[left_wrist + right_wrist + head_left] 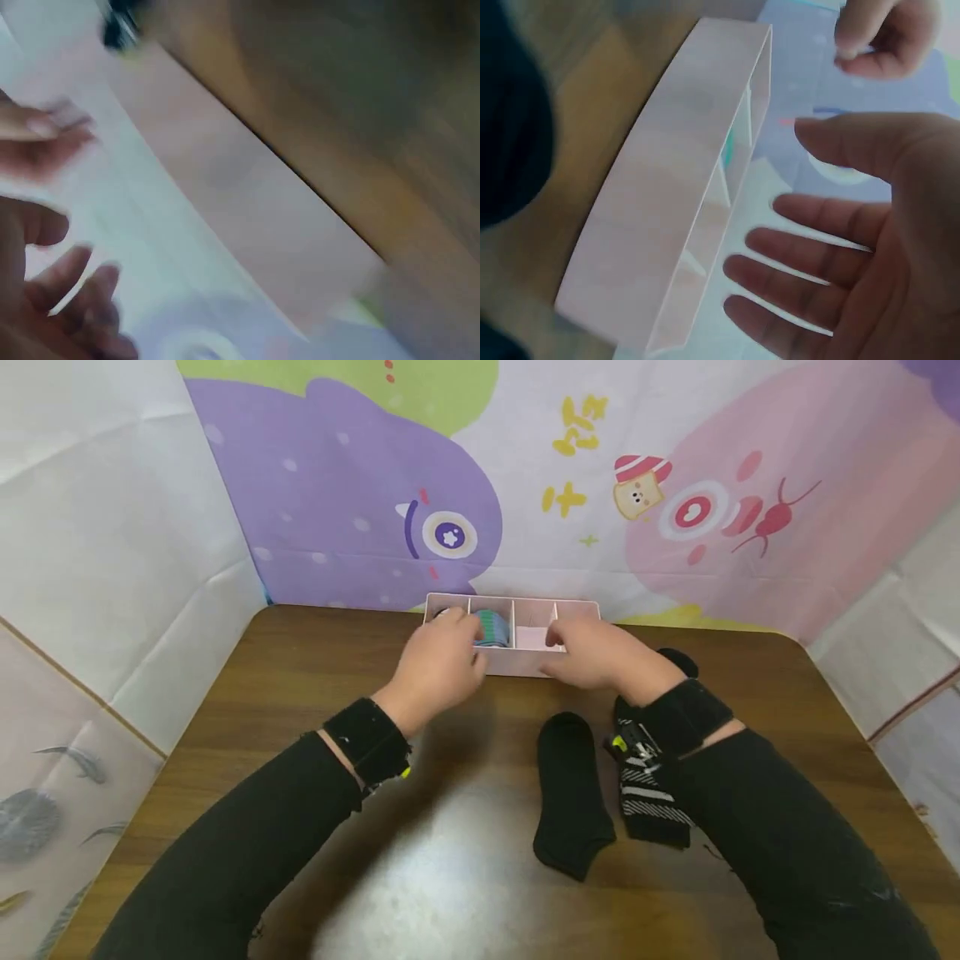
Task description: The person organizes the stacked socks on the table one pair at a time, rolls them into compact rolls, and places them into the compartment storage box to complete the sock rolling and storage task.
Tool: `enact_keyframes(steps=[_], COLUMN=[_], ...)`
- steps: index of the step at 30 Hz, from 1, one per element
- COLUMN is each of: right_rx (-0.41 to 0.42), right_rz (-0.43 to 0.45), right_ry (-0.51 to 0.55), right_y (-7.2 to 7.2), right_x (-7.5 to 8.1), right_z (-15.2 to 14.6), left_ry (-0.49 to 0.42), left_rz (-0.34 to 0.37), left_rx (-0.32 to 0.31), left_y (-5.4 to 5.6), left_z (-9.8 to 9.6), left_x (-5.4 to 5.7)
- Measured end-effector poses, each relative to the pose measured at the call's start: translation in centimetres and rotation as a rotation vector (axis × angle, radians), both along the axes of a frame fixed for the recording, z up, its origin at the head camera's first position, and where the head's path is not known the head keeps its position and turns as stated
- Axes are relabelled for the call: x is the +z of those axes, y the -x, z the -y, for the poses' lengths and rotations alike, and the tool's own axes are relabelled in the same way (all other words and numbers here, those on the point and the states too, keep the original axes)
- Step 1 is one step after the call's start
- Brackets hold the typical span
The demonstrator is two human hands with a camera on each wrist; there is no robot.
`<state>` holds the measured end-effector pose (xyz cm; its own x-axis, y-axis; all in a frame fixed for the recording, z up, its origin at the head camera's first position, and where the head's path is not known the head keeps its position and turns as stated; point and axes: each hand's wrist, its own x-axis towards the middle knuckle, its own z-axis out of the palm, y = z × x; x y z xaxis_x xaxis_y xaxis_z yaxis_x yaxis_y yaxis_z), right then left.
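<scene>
A pale pink divided box (517, 663) stands at the back of the table. A teal-green striped rolled item, seemingly a sock (492, 627), sits in its second compartment from the left. Over the box's left end hovers my left hand (438, 658), partly hiding something in the first compartment. In the left wrist view its fingers (94, 300) are loosely bent, with nothing between them. My right hand (596, 653) is above the box's right compartments. The right wrist view shows its fingers (802, 247) spread and holding nothing.
A black ankle sock (572, 793) lies flat in front of the box. To its right, a black sock with white stripes (648, 806) lies partly under the right forearm. Another black piece (681, 662) shows behind the right wrist. A cartoon-printed cloth (540, 527) hangs behind the table.
</scene>
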<state>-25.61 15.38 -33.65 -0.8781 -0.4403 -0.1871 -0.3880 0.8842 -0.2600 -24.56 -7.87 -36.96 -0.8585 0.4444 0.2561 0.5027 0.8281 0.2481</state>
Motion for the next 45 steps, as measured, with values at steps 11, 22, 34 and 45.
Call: enact_keyframes(steps=[11,22,34,45], right_rx=[0.230,0.229,0.241,0.234], right_rz=[-0.081,0.052,0.091,0.158], right_ry=[0.023,-0.049,0.021,0.031], right_y=[-8.3,-8.8,-9.1,-10.5], right_x=[-7.5,-9.7,-10.1,-9.3], right_z=[-5.1,-5.4,-0.6,3.3], left_ry=[0.568,0.709,0.712,0.646], left_rz=[0.235,0.408,0.481,0.603], left_rx=[-0.762,-0.776,-0.646,-0.555], left_y=[-10.5,-14.4,-16.4,-17.9], left_z=[-4.9,-5.3,-3.8,-0.9], left_x=[-1.8,-3.2,-2.0,-2.1])
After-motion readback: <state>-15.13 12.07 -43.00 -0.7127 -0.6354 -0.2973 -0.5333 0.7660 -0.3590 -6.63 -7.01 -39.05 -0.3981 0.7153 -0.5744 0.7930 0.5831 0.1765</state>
